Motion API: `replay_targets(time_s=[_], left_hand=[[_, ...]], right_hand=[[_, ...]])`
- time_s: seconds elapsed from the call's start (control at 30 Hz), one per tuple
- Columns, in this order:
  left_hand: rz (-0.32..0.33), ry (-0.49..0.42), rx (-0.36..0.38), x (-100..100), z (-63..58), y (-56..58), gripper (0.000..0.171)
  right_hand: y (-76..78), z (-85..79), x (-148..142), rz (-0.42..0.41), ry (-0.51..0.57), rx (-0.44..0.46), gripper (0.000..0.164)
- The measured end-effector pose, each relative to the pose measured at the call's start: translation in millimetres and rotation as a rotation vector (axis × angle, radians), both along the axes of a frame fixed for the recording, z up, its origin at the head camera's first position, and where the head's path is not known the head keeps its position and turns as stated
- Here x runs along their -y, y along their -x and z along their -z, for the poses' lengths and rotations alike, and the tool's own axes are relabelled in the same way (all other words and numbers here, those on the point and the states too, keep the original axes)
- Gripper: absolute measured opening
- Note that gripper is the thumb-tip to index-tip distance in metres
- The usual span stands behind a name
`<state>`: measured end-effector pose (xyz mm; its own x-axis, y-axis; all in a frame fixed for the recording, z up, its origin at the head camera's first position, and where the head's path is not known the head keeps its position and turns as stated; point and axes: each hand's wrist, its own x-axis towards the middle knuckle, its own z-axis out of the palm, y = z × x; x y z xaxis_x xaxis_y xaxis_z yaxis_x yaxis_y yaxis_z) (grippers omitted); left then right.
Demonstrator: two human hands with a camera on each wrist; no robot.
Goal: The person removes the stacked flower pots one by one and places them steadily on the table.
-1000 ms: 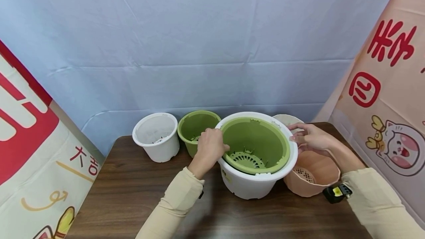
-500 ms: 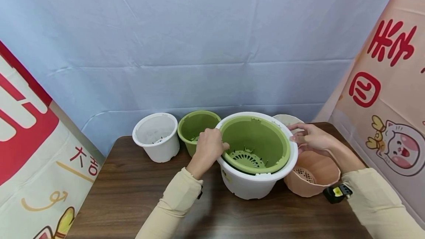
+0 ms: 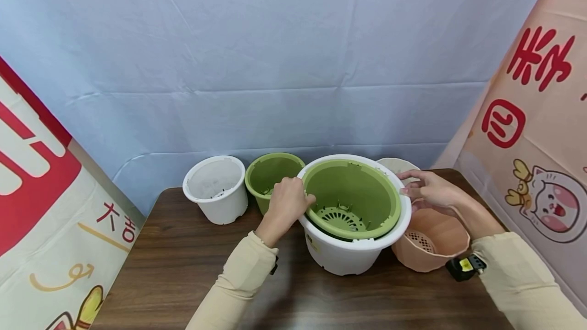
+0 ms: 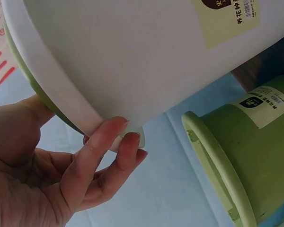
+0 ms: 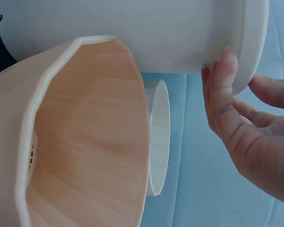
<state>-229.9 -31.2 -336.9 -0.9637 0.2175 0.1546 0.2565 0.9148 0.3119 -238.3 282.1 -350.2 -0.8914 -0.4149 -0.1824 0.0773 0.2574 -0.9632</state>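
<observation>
A large white flower pot (image 3: pixel 341 261) stands on the table with a green flower pot (image 3: pixel 362 182) nested tilted inside it. My left hand (image 3: pixel 285 208) grips the left side, thumb over the green rim; in the left wrist view its fingertips (image 4: pixel 114 124) curl under the white rim. On the other side, my right hand (image 3: pixel 433 190) holds the white pot's rim. The right wrist view has that thumb on top of the rim and the fingers (image 5: pixel 226 90) against the wall below it. How deep the green pot sits is hidden.
Behind and left stand a smaller white pot (image 3: pixel 231 208) and a smaller green pot (image 3: pixel 263 195). A peach ribbed pot (image 3: pixel 442 233) is close under my right wrist, with a pale pot (image 3: pixel 396 163) behind it. A pale blue cloth (image 3: pixel 275 65) hangs along the table's (image 3: pixel 192 269) back edge.
My left hand has shifted slightly left, and the green pot's rim has moved slightly left and up within the white pot. My right hand and the white pot look unmoved.
</observation>
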Motion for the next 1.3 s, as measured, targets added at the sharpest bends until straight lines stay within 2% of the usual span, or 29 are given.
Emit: replay_targets(time_s=[0.47, 0.73, 0.9, 1.1, 1.3], left_hand=[[0.029, -0.022, 0.036, 6, -3.4, 3.4, 0.042], [0.025, -0.049, 0.088, 8, -5.1, 4.4, 0.04], [0.031, -0.045, 0.095, 9, -5.2, 3.9, 0.041], [0.023, -0.06, 0.112, 11, -4.6, 4.2, 0.042], [-0.012, -0.074, 0.123, 15, -4.7, 4.2, 0.042]], right_hand=[[-0.3, -1.9, 0, 0.007, -0.011, 0.004, 0.047], [-0.3, -1.2, 0, -0.004, 0.012, 0.001, 0.047], [-0.2, -1.4, 0, -0.017, 0.018, -0.001, 0.047], [-0.1, -1.3, 0, -0.007, 0.014, 0.005, 0.047], [-0.1, -0.8, 0, 0.0, 0.016, 0.009, 0.046]])
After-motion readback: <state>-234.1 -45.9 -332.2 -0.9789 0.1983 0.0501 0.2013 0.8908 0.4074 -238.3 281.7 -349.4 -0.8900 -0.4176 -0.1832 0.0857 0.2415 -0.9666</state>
